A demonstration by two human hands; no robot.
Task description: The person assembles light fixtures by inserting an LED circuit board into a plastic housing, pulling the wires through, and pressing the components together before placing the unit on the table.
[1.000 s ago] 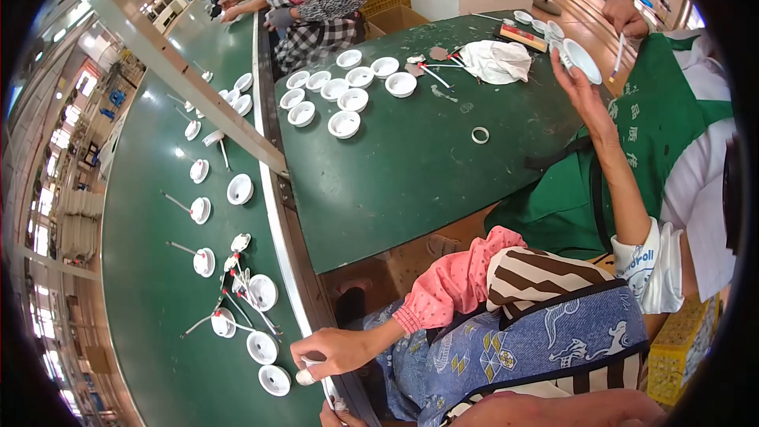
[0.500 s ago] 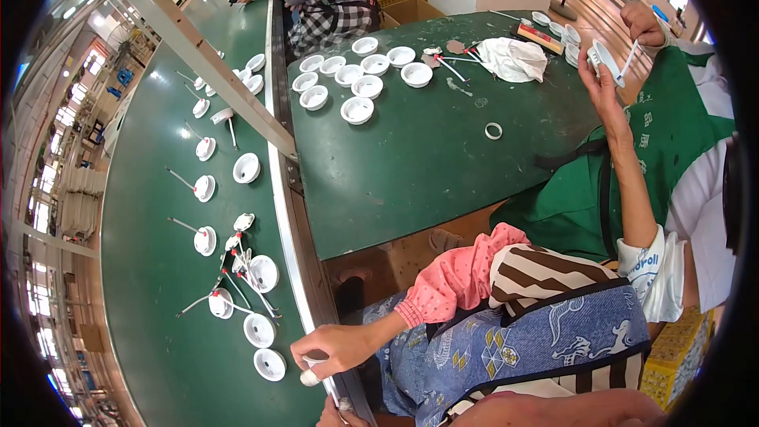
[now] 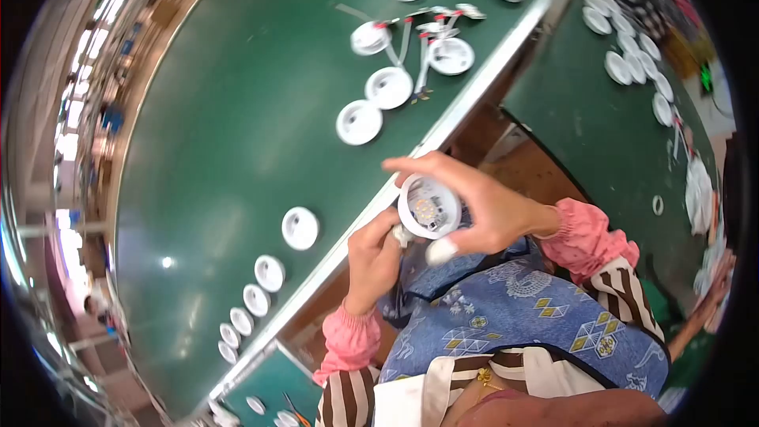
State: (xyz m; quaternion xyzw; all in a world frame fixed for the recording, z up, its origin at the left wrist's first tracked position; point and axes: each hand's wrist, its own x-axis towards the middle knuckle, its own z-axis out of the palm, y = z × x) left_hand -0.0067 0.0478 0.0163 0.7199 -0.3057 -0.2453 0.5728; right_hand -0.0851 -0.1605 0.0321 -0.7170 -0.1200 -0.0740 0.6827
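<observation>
A white round lamp housing (image 3: 429, 205) is held over the table's edge in front of my body. Its open side faces up, showing a small board with yellowish LED dots inside. My right hand (image 3: 482, 202) curves around its right side, with the thumb in a white finger cover below and a finger stretched above it. My left hand (image 3: 373, 259) is closed at the housing's lower left, with a white bit at its fingertips. The underside of the housing is hidden. Nearest on the green table lie two white cups (image 3: 360, 122) and a tangle of wired parts (image 3: 435, 28).
The long green table (image 3: 213, 158) has a metal rail (image 3: 474, 95) along my side. A row of white cups (image 3: 269, 273) runs along its near edge. To the right, a second green table (image 3: 585, 122) carries more cups (image 3: 618, 68). A co-worker's hand (image 3: 715, 281) is at the far right.
My view has turned and swung down to the left. Both my hands have come up from the rail to in front of my body, now at the lamp housing.
</observation>
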